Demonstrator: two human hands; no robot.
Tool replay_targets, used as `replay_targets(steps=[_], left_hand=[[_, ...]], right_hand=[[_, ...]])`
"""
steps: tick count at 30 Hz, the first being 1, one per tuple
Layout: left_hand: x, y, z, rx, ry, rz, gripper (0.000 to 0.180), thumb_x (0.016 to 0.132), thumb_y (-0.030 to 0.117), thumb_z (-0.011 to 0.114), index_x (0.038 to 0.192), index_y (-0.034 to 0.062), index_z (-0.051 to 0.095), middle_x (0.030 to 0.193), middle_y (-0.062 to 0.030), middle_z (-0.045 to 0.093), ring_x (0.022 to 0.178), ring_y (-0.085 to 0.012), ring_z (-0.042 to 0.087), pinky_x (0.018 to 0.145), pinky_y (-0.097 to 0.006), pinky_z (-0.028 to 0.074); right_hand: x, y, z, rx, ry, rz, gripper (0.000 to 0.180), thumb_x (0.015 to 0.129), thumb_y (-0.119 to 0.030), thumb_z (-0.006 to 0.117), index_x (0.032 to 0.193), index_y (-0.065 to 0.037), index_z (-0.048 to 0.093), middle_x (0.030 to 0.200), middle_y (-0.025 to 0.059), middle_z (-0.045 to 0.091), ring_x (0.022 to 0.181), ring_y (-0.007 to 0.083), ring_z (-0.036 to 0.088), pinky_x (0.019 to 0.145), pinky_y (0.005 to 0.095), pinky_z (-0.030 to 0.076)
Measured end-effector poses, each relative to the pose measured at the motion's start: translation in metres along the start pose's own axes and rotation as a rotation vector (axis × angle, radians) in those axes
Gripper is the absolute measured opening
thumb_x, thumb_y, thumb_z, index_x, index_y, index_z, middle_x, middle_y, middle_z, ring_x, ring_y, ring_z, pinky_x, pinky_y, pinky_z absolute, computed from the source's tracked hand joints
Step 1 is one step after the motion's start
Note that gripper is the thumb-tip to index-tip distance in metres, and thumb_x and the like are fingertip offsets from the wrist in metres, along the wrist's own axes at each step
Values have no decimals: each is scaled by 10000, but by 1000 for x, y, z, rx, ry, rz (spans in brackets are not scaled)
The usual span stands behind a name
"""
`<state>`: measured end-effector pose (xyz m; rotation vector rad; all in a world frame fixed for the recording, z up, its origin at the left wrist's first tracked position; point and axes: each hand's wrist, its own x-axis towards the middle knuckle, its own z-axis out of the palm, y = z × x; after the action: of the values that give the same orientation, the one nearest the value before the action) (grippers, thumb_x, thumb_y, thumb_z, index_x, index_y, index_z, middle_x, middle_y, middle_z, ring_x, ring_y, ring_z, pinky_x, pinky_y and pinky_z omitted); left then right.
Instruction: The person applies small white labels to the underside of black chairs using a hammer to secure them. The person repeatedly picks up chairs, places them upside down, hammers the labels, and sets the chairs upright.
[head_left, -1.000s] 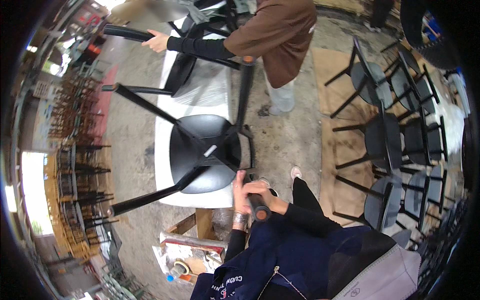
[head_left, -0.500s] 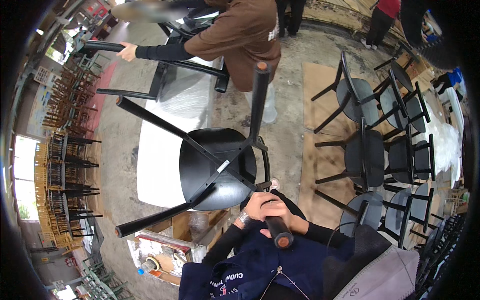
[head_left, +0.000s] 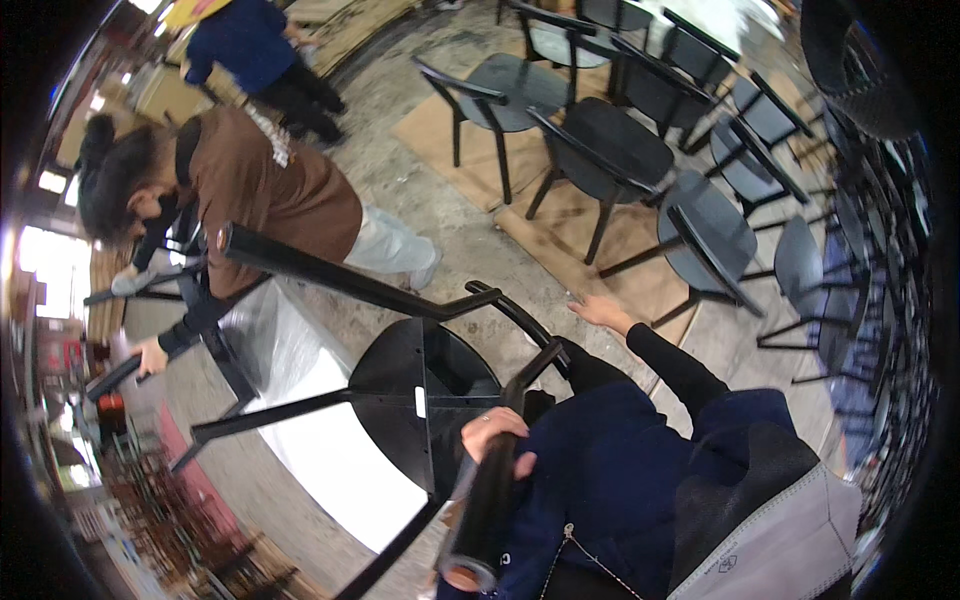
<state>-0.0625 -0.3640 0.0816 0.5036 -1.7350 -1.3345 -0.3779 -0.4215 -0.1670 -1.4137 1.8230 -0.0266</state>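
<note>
An upturned black chair (head_left: 375, 385) lies in front of me, its round seat's underside showing and its legs sticking out. My left hand (head_left: 492, 435) is closed round the near leg, which points toward me and ends in a brown tip. A small white label (head_left: 420, 402) sits on the seat's underside. My right hand (head_left: 605, 312) is stretched out to the right, fingers apart, with nothing in it. It is nearest to the brown sheet on the floor and the standing black chairs.
Across from me at the left, a person in a brown shirt (head_left: 270, 190) bends over another black chair (head_left: 225, 365). A white-covered surface (head_left: 340, 470) lies below my chair. Several black chairs (head_left: 610, 145) stand on brown sheets (head_left: 545, 235) at the right. Another person in blue (head_left: 240, 50) is farther back.
My right hand has let go of the chair leg and reached out to the right. My left hand stays on the leg. The view has swung right, and the upturned chair appears turned.
</note>
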Motion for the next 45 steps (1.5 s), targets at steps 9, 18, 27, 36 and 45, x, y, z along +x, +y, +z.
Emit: replay_targets(steps=[9,18,27,36,45], left_hand=[[-32,46,10,-249,-59,187,435,499,227,816,755,-57,608,706,-147,623,653,-270,635,597,-337,501],[-58,116,27,-297,-120,241,432,508,293,812,678,-30,582,623,-109,568,573,-252,602,542,-327,489],[-44,140,82,-449,-477,271,361,625,260,767,674,-9,532,601,-91,532,531,-271,572,516,-336,483],[-26,214,174,-676,-986,585,178,797,52,582,666,-66,562,678,-217,567,620,-335,609,612,-426,539],[-59,233,321,-825,-1154,588,344,861,255,505,670,-30,530,674,-147,520,584,-306,550,575,-381,491]], right_hand=[[-65,121,176,222,119,252,795,863,-643,383,1191,62,548,1151,319,560,1111,427,534,955,426,403],[-145,58,133,1130,174,433,889,825,-690,449,1410,-29,342,1405,140,370,1265,235,361,1045,326,275],[-251,177,157,1371,346,387,603,824,-668,480,968,-99,619,744,32,566,676,156,541,639,303,427],[-441,290,34,1758,201,265,498,842,-530,539,913,-52,659,804,93,693,694,194,648,669,292,516],[-507,365,44,1657,749,439,656,683,-736,541,655,-88,636,553,35,573,464,156,509,442,279,358]])
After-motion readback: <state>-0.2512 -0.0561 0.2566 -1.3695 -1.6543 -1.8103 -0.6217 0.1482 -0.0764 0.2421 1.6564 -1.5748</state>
